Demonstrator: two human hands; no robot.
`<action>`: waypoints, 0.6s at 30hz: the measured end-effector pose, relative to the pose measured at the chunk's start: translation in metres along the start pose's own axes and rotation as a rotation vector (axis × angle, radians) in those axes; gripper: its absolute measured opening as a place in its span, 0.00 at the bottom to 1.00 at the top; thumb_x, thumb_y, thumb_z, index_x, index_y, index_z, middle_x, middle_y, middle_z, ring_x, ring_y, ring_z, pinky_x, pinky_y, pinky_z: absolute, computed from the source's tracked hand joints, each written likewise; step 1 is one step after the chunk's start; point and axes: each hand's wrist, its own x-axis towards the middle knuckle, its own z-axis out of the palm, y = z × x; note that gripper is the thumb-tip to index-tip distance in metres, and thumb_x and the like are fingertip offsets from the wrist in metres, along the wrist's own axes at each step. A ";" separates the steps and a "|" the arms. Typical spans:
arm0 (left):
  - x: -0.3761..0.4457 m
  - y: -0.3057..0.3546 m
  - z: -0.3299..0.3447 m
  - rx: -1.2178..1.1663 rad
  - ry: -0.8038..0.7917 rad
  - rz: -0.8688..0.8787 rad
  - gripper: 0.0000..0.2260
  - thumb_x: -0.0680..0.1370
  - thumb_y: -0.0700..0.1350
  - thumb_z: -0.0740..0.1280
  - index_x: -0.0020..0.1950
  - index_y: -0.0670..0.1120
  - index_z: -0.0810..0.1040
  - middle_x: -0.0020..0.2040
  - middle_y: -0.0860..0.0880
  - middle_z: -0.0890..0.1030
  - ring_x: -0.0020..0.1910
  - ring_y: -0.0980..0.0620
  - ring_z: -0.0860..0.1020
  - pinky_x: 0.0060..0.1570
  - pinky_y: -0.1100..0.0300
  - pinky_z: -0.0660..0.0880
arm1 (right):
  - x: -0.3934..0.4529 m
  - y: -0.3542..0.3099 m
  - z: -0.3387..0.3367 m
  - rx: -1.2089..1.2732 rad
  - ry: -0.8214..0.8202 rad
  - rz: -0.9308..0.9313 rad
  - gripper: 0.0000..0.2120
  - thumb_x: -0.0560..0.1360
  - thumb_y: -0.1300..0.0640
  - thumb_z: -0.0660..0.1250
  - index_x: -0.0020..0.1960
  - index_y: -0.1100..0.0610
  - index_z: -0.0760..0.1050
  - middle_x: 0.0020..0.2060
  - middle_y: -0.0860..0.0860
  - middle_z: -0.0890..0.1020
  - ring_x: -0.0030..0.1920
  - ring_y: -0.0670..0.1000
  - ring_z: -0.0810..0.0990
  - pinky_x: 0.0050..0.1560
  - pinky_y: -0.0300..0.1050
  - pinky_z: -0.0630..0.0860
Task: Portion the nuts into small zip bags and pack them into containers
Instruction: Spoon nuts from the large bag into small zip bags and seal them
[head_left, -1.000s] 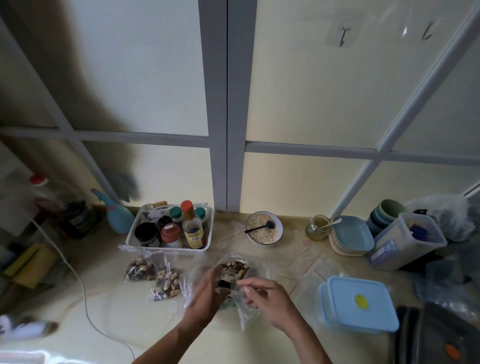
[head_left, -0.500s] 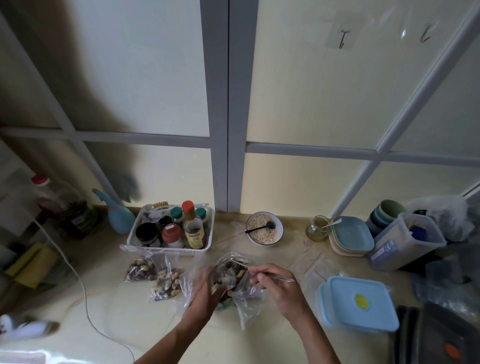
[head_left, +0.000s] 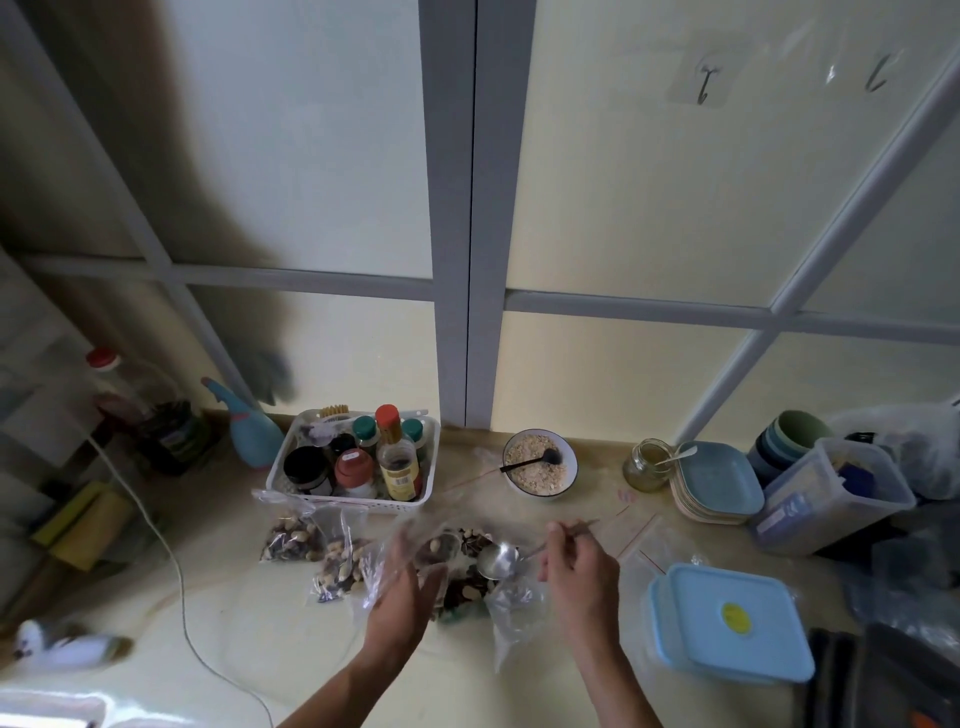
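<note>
My left hand (head_left: 402, 592) grips a small clear zip bag (head_left: 415, 556) with a few nuts in it, held over the large open bag of mixed nuts (head_left: 470, 587) on the counter. My right hand (head_left: 576, 564) pinches the handle of a metal spoon (head_left: 498, 558); its bowl hangs empty beside the small bag's mouth. Two filled small zip bags (head_left: 291, 535) (head_left: 337, 569) lie to the left. A light blue lidded container (head_left: 730, 621) stands to the right.
A white basket of bottles and jars (head_left: 358, 462) stands behind the bags. A bowl of oats with a black spoon (head_left: 540, 462), a glass jar (head_left: 644, 465), stacked blue plates (head_left: 717, 480) and a clear tub (head_left: 831, 501) line the back. Empty zip bags (head_left: 641, 535) lie near my right hand. A white cable (head_left: 171, 561) crosses the left.
My right hand has drawn the spoon out of the bag to the right, and its empty bowl now shows. My left hand still holds the small bag, lifted slightly.
</note>
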 end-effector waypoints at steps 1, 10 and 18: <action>0.000 0.002 0.001 0.020 0.003 0.011 0.30 0.81 0.48 0.68 0.79 0.52 0.58 0.66 0.62 0.69 0.54 0.75 0.75 0.42 0.77 0.71 | -0.002 0.001 0.007 -0.043 -0.037 -0.006 0.14 0.82 0.47 0.64 0.40 0.51 0.79 0.29 0.46 0.83 0.30 0.40 0.81 0.35 0.42 0.79; 0.014 0.015 -0.004 0.123 0.088 0.152 0.31 0.80 0.46 0.70 0.79 0.47 0.60 0.73 0.50 0.71 0.58 0.51 0.81 0.53 0.61 0.76 | -0.004 0.016 0.053 -0.165 -0.165 -0.015 0.12 0.82 0.47 0.65 0.44 0.53 0.76 0.35 0.49 0.84 0.38 0.51 0.83 0.41 0.50 0.79; 0.030 0.050 -0.006 0.110 0.165 0.216 0.28 0.80 0.42 0.69 0.78 0.44 0.62 0.58 0.55 0.76 0.48 0.55 0.80 0.44 0.60 0.75 | 0.031 0.004 0.033 -0.522 -0.120 0.037 0.14 0.86 0.52 0.53 0.59 0.55 0.75 0.50 0.53 0.84 0.53 0.56 0.83 0.49 0.48 0.74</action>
